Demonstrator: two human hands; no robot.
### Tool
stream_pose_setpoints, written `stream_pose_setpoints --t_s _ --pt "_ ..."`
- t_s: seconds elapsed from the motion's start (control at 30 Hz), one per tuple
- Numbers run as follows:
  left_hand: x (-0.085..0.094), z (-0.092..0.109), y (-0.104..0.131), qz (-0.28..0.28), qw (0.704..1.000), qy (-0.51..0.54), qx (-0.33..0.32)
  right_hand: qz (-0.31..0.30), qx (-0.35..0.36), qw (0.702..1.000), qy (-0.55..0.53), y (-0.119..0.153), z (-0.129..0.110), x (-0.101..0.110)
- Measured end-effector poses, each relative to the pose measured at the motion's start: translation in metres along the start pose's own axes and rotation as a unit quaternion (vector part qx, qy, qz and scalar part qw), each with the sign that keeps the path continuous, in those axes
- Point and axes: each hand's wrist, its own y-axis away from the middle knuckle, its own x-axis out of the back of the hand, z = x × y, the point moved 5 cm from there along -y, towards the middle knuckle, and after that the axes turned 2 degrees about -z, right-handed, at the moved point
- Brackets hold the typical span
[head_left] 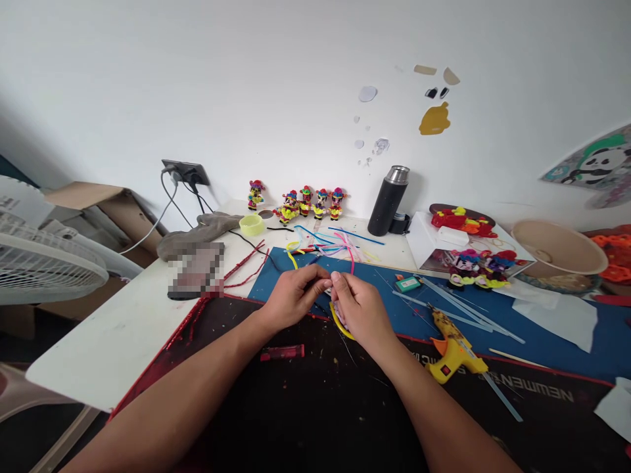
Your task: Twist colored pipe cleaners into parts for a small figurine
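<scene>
My left hand (298, 299) and my right hand (362, 312) meet above the mat, thumbs and fingertips pinched together. Whatever sits between the fingertips is too small and covered to make out. Below the right palm curves a yellow pipe cleaner (341, 326), with a pale lilac piece beside it, partly hidden by the hand. Just beyond the fingers, a pink pipe cleaner (352, 261) and another yellow pipe cleaner (292, 258) stretch toward a loose pile of coloured strips (330, 243).
A yellow glue gun (451, 355) lies to the right, near clear glue sticks (463, 305). Several small figures (305, 197) stand along the wall by a black flask (388, 202). A white box (419, 240), a round bowl (557, 246) and a fan (44, 243) flank the table.
</scene>
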Motion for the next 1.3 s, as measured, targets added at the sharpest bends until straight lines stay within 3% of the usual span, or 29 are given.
stream_pose_setpoints --t_s 0.57,1.3 --pt "-0.0016 0.0017 0.0008 -0.027 0.998 -0.063 -0.004 -0.021 0.009 0.999 0.041 0.0026 -0.0099 0.0009" --pt "0.0002 0.0030 0.0014 -0.014 1.000 -0.013 -0.008 -0.023 0.008 0.999 0.026 0.0008 -0.0088 0.0017"
